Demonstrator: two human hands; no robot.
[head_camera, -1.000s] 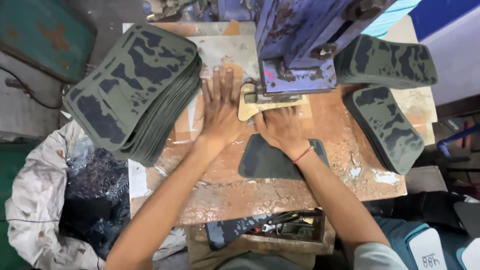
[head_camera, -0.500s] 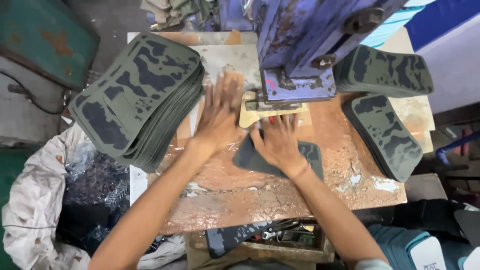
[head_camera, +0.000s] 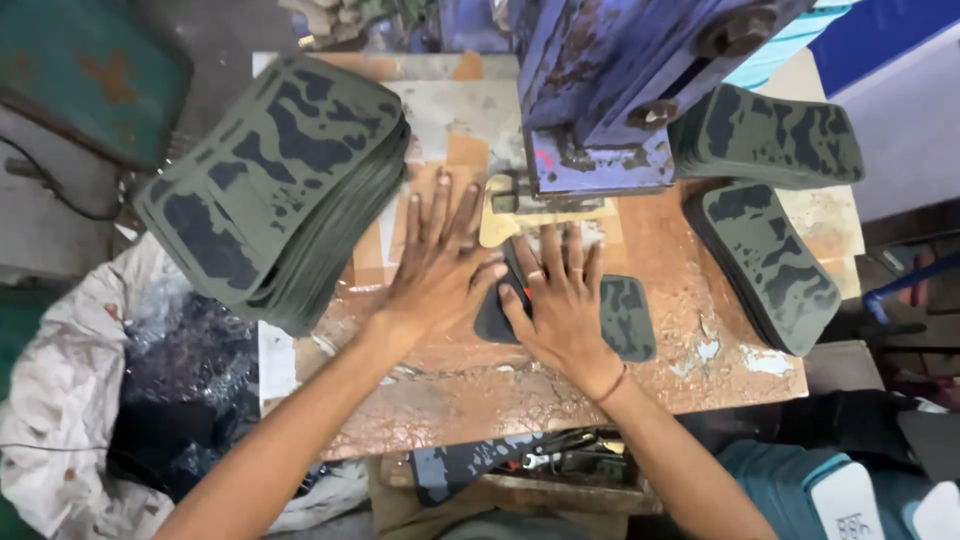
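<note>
I keep my right hand (head_camera: 562, 310) flat, fingers spread, pressing the dark camouflage piece (head_camera: 600, 315) lying on the surface (head_camera: 700, 350) just before the blue press (head_camera: 610, 110); my left hand (head_camera: 435, 265) rests open beside it, holding nothing; the piece should slide in flat, I think, edges straight.

The worktop (head_camera: 700, 370) is a worn, rust-brown surface with flaking paint and pale patches. Beyond the fingers stands a blue press machine (head_camera: 610, 90), its paint chipped. Left of the fingers, a teal metal cabinet (head_camera: 80, 70) shows rust spots above a grey concrete floor (head_camera: 210, 30). Below it lies crumpled white sheeting (head_camera: 60, 400). Lighting is even and diffuse.
</note>
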